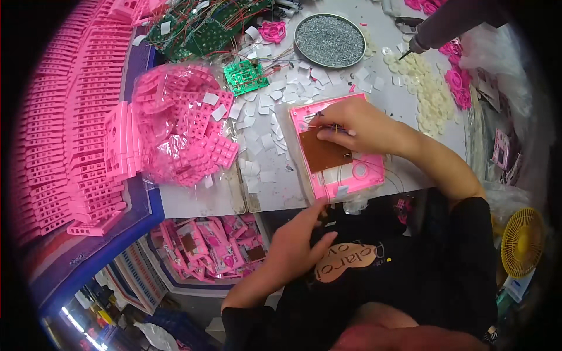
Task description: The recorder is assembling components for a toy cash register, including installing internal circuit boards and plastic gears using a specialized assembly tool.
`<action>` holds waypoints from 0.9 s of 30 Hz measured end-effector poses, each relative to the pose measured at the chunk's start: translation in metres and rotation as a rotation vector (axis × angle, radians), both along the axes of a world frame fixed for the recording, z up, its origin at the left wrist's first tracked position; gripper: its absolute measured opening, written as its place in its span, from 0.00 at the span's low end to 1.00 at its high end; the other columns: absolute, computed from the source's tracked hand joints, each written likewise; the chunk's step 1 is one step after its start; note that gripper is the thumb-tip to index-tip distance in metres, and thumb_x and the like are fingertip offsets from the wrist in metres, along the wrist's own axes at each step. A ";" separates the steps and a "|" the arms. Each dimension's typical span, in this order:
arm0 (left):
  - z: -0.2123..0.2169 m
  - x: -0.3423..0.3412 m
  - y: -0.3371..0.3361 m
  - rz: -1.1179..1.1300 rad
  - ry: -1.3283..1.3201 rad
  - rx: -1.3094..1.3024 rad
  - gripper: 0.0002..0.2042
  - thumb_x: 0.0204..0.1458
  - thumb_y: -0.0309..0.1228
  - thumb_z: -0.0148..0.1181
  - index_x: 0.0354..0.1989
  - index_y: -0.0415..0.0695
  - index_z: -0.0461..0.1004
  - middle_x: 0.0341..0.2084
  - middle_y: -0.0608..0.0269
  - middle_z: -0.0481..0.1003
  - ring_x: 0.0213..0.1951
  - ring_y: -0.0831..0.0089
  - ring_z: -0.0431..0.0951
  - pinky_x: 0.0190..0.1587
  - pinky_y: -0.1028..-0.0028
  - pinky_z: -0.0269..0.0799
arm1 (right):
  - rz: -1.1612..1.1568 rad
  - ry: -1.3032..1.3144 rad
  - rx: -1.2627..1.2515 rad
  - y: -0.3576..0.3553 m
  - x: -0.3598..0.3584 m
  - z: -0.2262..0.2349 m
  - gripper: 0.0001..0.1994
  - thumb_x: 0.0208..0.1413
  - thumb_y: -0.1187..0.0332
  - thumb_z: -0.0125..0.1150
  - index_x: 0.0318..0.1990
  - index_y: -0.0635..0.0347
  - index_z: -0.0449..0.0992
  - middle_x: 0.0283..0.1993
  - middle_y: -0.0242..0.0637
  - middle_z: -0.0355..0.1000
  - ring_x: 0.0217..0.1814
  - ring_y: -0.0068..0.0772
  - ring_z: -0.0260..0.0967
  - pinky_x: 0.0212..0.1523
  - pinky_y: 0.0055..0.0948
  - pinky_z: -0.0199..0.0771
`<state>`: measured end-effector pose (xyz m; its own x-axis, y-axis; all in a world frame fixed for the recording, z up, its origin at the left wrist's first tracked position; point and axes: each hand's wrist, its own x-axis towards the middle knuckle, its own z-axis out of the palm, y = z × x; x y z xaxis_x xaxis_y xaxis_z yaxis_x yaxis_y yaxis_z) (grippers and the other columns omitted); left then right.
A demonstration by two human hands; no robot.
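Note:
A pink plastic housing (pixel 370 186) lies open on the table in front of me, on a pale pad. Inside it sits a brown circuit board (pixel 322 155) with thin wires running off its lower right. My right hand (pixel 358 124) reaches over the board's upper edge, its fingers and thumb closed on thin coloured wires; its fingertips are partly hidden. At the housing's near left corner is my left hand (pixel 293 243). Its thumb and fingers are apart, holding nothing, with the forefinger tip at the corner.
A round tin of small screws (pixel 329 41) stands behind the housing. An electric screwdriver (pixel 436 35) hangs at upper right, above cream discs (pixel 430 93). Left are bagged pink keypads (pixel 181 123), a green circuit board (pixel 244 77), white paper pieces (pixel 257 140) and stacked pink housings (pixel 70 117).

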<state>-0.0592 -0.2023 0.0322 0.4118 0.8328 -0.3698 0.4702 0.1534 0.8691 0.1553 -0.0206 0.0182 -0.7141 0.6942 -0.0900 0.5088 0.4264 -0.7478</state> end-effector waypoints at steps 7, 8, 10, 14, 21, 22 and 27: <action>0.005 -0.014 0.036 0.123 0.229 0.260 0.13 0.54 0.32 0.66 0.45 0.42 0.76 0.30 0.56 0.76 0.26 0.62 0.77 0.30 0.65 0.71 | 0.021 -0.029 0.088 -0.003 -0.003 -0.004 0.10 0.53 0.70 0.65 0.42 0.63 0.79 0.37 0.50 0.77 0.42 0.55 0.75 0.43 0.47 0.74; 0.003 -0.014 0.041 0.140 0.223 0.298 0.10 0.54 0.31 0.66 0.42 0.42 0.77 0.28 0.57 0.76 0.25 0.61 0.76 0.27 0.66 0.70 | 0.024 -0.012 0.126 -0.003 -0.006 -0.006 0.10 0.55 0.69 0.64 0.42 0.65 0.79 0.37 0.49 0.77 0.40 0.54 0.75 0.42 0.46 0.74; -0.005 -0.012 0.046 0.132 0.232 0.386 0.12 0.52 0.30 0.67 0.43 0.41 0.77 0.31 0.57 0.77 0.30 0.65 0.78 0.35 0.68 0.72 | 0.032 -0.020 0.175 -0.005 -0.004 -0.011 0.11 0.54 0.69 0.65 0.43 0.65 0.78 0.36 0.48 0.76 0.39 0.54 0.74 0.42 0.45 0.74; -0.012 0.001 0.071 -0.157 0.396 0.868 0.19 0.49 0.36 0.69 0.48 0.42 0.76 0.43 0.57 0.77 0.50 0.64 0.78 0.56 0.59 0.65 | 0.008 -0.113 0.330 -0.011 -0.009 -0.006 0.18 0.49 0.70 0.67 0.49 0.62 0.75 0.37 0.43 0.77 0.44 0.52 0.73 0.47 0.43 0.74; -0.026 0.007 0.071 -0.287 0.482 0.863 0.26 0.48 0.42 0.69 0.54 0.43 0.74 0.48 0.59 0.74 0.62 0.65 0.71 0.61 0.57 0.56 | -0.057 0.083 0.687 -0.045 0.019 -0.007 0.23 0.49 0.66 0.68 0.53 0.64 0.73 0.53 0.44 0.72 0.61 0.46 0.66 0.58 0.42 0.68; -0.026 0.009 0.071 -0.271 0.470 0.860 0.26 0.48 0.42 0.69 0.54 0.43 0.74 0.48 0.59 0.74 0.61 0.65 0.71 0.60 0.58 0.56 | 0.080 -0.077 0.538 -0.056 0.018 -0.009 0.24 0.51 0.64 0.65 0.54 0.68 0.73 0.59 0.46 0.71 0.66 0.46 0.63 0.64 0.46 0.63; -0.022 0.011 0.075 -0.290 0.479 0.855 0.28 0.47 0.43 0.69 0.55 0.42 0.74 0.48 0.59 0.75 0.60 0.65 0.72 0.53 0.62 0.60 | 0.100 -0.284 0.551 -0.078 0.019 -0.003 0.24 0.55 0.63 0.59 0.56 0.70 0.75 0.66 0.49 0.67 0.70 0.47 0.61 0.71 0.50 0.56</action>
<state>-0.0482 -0.1272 0.0102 0.6047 0.7869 0.1227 0.7176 -0.6052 0.3447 0.1740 -0.0986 0.0152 -0.7787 0.6238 0.0669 0.5931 0.7666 -0.2460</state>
